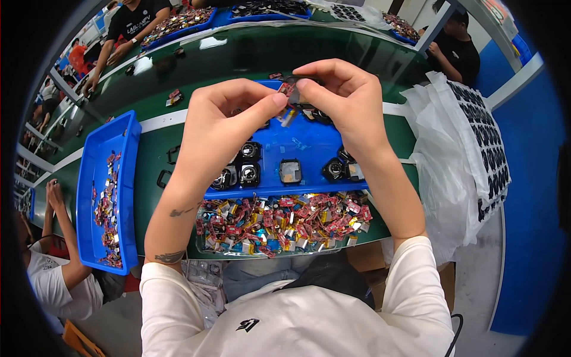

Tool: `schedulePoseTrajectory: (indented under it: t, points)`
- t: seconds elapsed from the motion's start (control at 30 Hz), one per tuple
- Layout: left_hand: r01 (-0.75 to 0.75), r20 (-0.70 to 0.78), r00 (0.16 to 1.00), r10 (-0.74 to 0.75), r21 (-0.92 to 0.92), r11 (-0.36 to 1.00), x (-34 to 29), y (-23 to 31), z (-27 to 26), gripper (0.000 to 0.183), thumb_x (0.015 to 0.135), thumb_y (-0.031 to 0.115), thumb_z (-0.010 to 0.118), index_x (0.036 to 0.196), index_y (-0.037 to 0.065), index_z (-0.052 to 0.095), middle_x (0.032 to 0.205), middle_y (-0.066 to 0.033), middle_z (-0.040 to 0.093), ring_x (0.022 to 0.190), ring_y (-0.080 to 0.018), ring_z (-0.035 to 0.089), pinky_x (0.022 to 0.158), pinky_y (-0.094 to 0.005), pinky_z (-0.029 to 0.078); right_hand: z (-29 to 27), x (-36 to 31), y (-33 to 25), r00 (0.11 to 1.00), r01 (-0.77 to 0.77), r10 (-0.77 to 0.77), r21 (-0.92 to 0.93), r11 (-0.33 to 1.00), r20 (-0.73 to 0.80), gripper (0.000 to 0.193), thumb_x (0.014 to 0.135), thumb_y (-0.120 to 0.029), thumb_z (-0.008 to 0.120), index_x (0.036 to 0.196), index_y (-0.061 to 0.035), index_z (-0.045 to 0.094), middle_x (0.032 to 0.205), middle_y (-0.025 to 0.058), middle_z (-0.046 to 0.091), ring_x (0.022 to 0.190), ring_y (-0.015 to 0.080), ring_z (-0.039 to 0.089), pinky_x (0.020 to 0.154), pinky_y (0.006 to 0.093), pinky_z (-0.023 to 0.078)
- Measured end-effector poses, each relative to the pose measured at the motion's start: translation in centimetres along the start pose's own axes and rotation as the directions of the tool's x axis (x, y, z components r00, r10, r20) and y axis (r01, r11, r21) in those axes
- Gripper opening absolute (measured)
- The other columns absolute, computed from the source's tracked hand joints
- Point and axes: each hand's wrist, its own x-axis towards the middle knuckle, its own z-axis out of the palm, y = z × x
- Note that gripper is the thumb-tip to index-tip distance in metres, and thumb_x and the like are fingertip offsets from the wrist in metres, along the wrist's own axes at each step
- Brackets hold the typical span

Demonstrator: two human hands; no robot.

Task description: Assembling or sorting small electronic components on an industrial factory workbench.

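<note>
Both my hands are raised over the far part of a blue tray [270, 156], fingertips close together. My left hand [223, 119] pinches a small red circuit board [286, 89] with a silver and yellow piece [288, 116] hanging below it. Between the thumb and fingers of my right hand [351, 104] is a dark watch case [292, 80], partly hidden by the fingers. Several black watch cases [250, 174] lie in the tray's left part, and others [333, 169] at its right. One open case [290, 171] with a grey inside lies near the middle.
Nearest me is a heap of red circuit boards [285, 223] with silver and yellow parts. Another blue bin [132, 196] stands left. White plastic sheeting [437, 166] and a stack of black parts in trays [485, 137] are at right. A green conveyor belt [238, 56] runs beyond; co-workers sit around.
</note>
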Motion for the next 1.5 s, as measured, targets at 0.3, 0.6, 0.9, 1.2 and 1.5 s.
schedulePoseTrajectory:
  t: [0.3, 0.6, 0.9, 1.2, 1.5]
  points:
    - [0.099, -0.017, 0.994, -0.105, -0.205, 0.974, 0.5, -0.6, -0.1, 0.02, 0.079, 0.012, 0.071, 0.091, -0.003, 0.065, 0.078, -0.0066, 0.067, 0.067, -0.0063, 0.06, 0.059, -0.0177, 0.045, 1.1, -0.4, -0.2, 0.988, 0.136, -0.139, -0.056, 0.989, -0.066, 0.017, 0.078, -0.002, 0.067, 0.095, 0.0009, 0.068, 0.081, 0.0071, 0.068, 0.072, 0.0081, 0.063, 0.062, 0.0182, 0.05]
    - [-0.02, -0.075, 0.997, 0.016, -0.047, 0.999, 0.6, -0.9, 0.3, 0.021, 0.078, 0.014, 0.072, 0.091, -0.003, 0.068, 0.073, -0.0048, 0.067, 0.063, -0.0043, 0.058, 0.056, -0.0154, 0.043, 0.8, -0.4, -0.2, 0.977, 0.209, -0.212, -0.079, 0.975, -0.038, 0.015, 0.081, 0.0, 0.064, 0.096, 0.0018, 0.066, 0.085, 0.0091, 0.069, 0.079, 0.012, 0.066, 0.068, 0.0213, 0.052]
    - [0.096, 0.239, 0.967, -0.088, -0.021, 0.995, 1.6, -0.9, -2.4, 0.021, 0.079, 0.016, 0.071, 0.089, -0.002, 0.07, 0.074, -0.0045, 0.066, 0.067, -0.0056, 0.056, 0.058, -0.0188, 0.043, -1.0, 0.2, -1.3, 0.877, 0.403, -0.299, -0.236, 0.884, 0.376, 0.01, 0.079, -0.003, 0.062, 0.087, -0.0016, 0.067, 0.074, 0.0081, 0.068, 0.067, 0.0135, 0.067, 0.06, 0.0222, 0.052]
    - [-0.018, -0.007, 1.0, 0.019, 0.151, 0.988, 2.1, -0.9, -4.4, 0.036, 0.086, 0.024, 0.063, 0.118, 0.006, 0.06, 0.102, -0.0042, 0.064, 0.088, -0.0065, 0.056, 0.073, -0.0211, 0.043, -5.3, 3.5, 3.9, 0.983, 0.14, -0.186, -0.6, 0.787, -0.015, 0.027, 0.085, -0.027, 0.056, 0.1, -0.0049, 0.063, 0.082, 0.0157, 0.065, 0.061, 0.0223, 0.064, 0.058, 0.0309, 0.049]
    - [-0.058, -0.086, 0.994, 0.071, 0.15, 0.987, 2.2, -0.5, -5.0, 0.033, 0.086, 0.024, 0.062, 0.114, 0.005, 0.062, 0.102, -0.0044, 0.065, 0.089, -0.007, 0.057, 0.074, -0.0217, 0.043, -23.8, 7.2, 16.0, 0.573, -0.809, 0.04, -0.558, 0.183, -0.818, 0.069, 0.078, -0.032, 0.061, 0.121, 0.0128, 0.031, 0.12, 0.032, 0.049, 0.111, 0.0427, 0.051, 0.095, 0.0462, 0.04]
